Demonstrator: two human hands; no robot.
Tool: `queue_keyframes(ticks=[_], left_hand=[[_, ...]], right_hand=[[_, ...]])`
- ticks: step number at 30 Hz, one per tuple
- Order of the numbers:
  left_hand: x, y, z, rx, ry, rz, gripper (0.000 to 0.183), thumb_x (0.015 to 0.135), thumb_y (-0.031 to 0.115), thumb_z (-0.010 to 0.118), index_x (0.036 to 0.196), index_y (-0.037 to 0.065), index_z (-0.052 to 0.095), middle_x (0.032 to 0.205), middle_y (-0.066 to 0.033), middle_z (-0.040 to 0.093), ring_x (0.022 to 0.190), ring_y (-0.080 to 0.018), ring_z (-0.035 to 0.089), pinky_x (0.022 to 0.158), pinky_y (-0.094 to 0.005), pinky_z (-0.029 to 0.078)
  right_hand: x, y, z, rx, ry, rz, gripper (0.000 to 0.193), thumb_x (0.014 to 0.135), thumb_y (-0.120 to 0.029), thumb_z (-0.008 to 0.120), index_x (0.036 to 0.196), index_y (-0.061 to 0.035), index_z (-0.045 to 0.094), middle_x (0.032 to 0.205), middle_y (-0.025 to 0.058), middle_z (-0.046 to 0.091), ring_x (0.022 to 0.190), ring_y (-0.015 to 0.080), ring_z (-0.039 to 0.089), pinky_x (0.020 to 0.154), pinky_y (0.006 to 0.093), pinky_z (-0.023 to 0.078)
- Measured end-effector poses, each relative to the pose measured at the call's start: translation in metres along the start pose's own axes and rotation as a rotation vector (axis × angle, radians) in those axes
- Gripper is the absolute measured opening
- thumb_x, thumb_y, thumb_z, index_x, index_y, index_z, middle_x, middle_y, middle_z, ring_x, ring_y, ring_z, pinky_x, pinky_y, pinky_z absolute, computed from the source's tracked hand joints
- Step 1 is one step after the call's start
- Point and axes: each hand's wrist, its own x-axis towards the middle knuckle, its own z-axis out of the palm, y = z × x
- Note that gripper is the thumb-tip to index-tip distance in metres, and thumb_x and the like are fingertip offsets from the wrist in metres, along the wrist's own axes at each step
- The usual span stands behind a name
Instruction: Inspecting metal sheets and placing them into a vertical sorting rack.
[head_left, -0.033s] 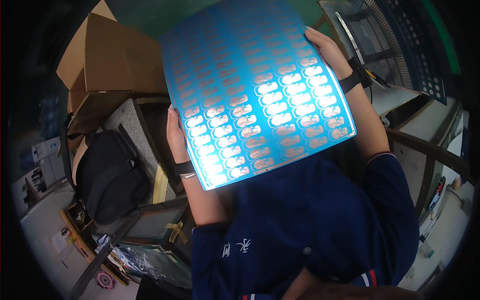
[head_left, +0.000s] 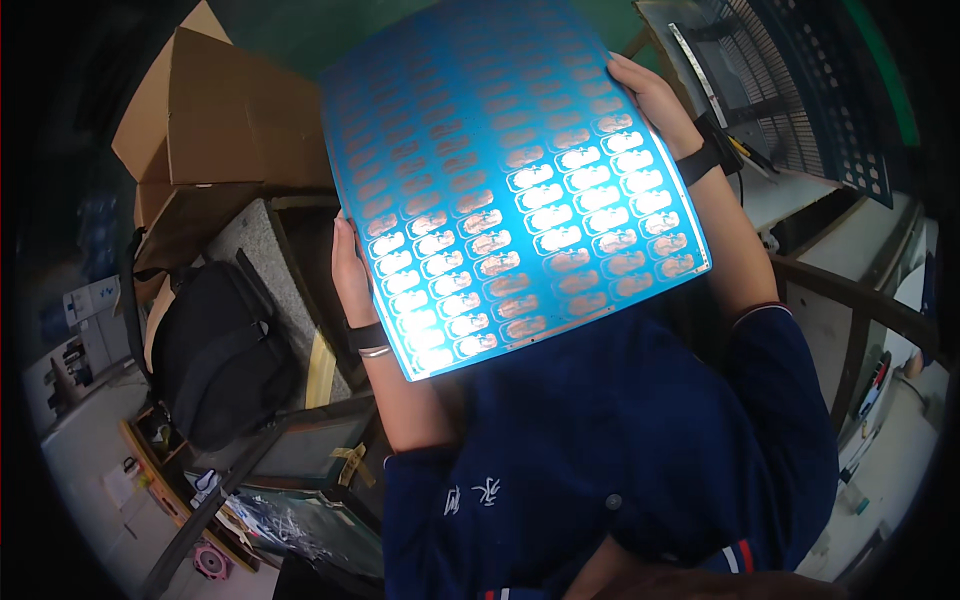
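A large blue circuit board panel (head_left: 470, 130), patterned with rows of small copper-coloured rounded shapes, is held up in front of my chest and tilted. Bright light glares off its lower rows. My left hand (head_left: 350, 272) grips its left edge near the lower corner, the thumb side showing and the other fingers hidden behind the panel. Higher up on the opposite edge, my right hand (head_left: 657, 108) holds the panel, most of its fingers also out of sight underneath. Dark bands circle both wrists.
An open cardboard box (head_left: 235, 115) stands at the far left, with a black backpack (head_left: 225, 355) nearer to me. Dark frames (head_left: 330, 440) and plastic wrapping (head_left: 280, 525) lie at lower left. On the right are a dark slotted rack (head_left: 790, 90), pens (head_left: 755, 153) and a metal bar (head_left: 850, 300).
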Motion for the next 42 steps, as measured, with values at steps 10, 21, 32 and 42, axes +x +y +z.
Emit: queue_keyframes(ticks=[10, 21, 32, 42], left_hand=[[0.002, -0.003, -0.016, 0.049, -0.028, 0.006, 0.043, 0.098, 0.035, 0.029, 0.122, 0.001, 0.041, 0.118, -0.0172, 0.052, 0.100, -0.0248, 0.058, 0.082, -0.0368, 0.051], [-0.007, 0.010, 0.014, -0.090, -0.052, -0.004, 0.044, 0.098, 0.038, 0.027, 0.121, 0.004, 0.043, 0.113, -0.0121, 0.055, 0.101, -0.0217, 0.056, 0.085, -0.0339, 0.047], [-0.015, 0.015, 0.036, -0.136, -0.024, 0.071, 0.042, 0.099, 0.034, 0.026, 0.122, 0.003, 0.043, 0.115, -0.0122, 0.053, 0.104, -0.0199, 0.055, 0.085, -0.0330, 0.048], [-0.019, 0.020, 0.035, -0.056, -0.069, 0.152, 0.036, 0.099, 0.031, 0.034, 0.121, 0.004, 0.043, 0.112, -0.0074, 0.053, 0.099, -0.0149, 0.054, 0.084, -0.0300, 0.047]], right_hand=[[-0.001, 0.003, 0.003, 0.007, -0.008, -0.005, 0.041, 0.096, -0.018, 0.039, 0.133, 0.0005, 0.036, 0.123, 0.0117, 0.052, 0.107, 0.0152, 0.055, 0.088, 0.0247, 0.047], [0.010, 0.013, -0.019, -0.233, 0.025, -0.086, 0.042, 0.095, -0.022, 0.042, 0.131, 0.0009, 0.040, 0.124, 0.0124, 0.052, 0.108, 0.0165, 0.054, 0.090, 0.0258, 0.045], [-0.004, 0.010, -0.008, -0.244, 0.134, -0.076, 0.040, 0.095, -0.016, 0.043, 0.130, 0.0030, 0.041, 0.121, 0.0116, 0.054, 0.105, 0.0155, 0.055, 0.089, 0.0257, 0.044], [-0.008, 0.007, -0.005, -0.148, 0.164, -0.198, 0.040, 0.095, -0.014, 0.041, 0.131, 0.0027, 0.040, 0.122, 0.0103, 0.054, 0.107, 0.0149, 0.054, 0.090, 0.0260, 0.044]])
